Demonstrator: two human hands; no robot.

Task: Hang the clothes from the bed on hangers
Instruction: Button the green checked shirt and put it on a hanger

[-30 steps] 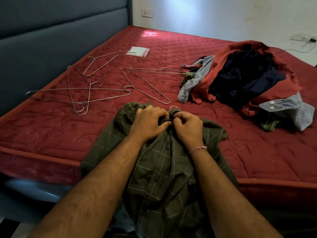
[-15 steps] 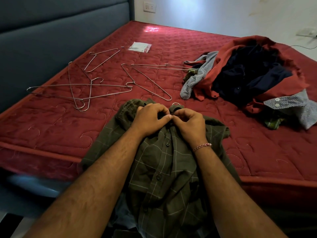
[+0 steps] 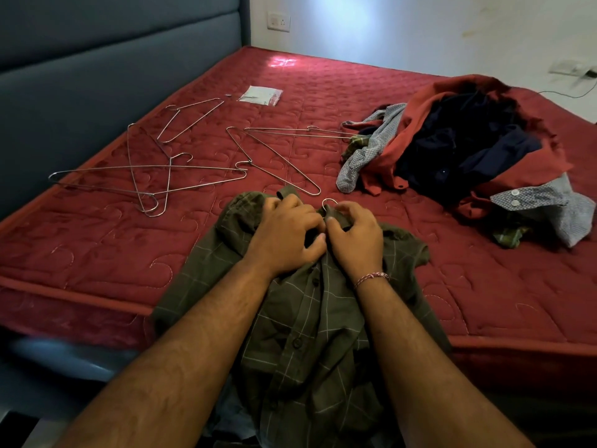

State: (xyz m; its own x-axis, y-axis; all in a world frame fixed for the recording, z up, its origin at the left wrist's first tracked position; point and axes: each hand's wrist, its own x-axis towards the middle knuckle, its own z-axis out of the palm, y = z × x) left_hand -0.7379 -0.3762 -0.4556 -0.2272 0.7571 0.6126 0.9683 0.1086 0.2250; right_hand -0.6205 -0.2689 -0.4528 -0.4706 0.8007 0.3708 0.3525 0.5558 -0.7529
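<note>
Head view: both hands pinch the collar of the green shirt (image 3: 307, 318), left hand (image 3: 286, 236) and right hand (image 3: 353, 236) touching. Hanger hook (image 3: 329, 202) pokes out just beyond the right fingertips. Shirt's long axis runs from the hands back toward the person, over the bed (image 3: 97, 240) edge. Spare hangers (image 3: 181, 163) lie beyond-left, clothes pile (image 3: 458, 150) beyond-right.

Home bedroom: red quilted mattress (image 3: 323, 92) w/ padded blue-grey headboard (image 3: 97, 59) along its left edge, wall socket (image 3: 278, 21) on white wall past far edge, wire hangers (image 3: 155, 176) & clothes pile (image 3: 452, 150) on top.
</note>
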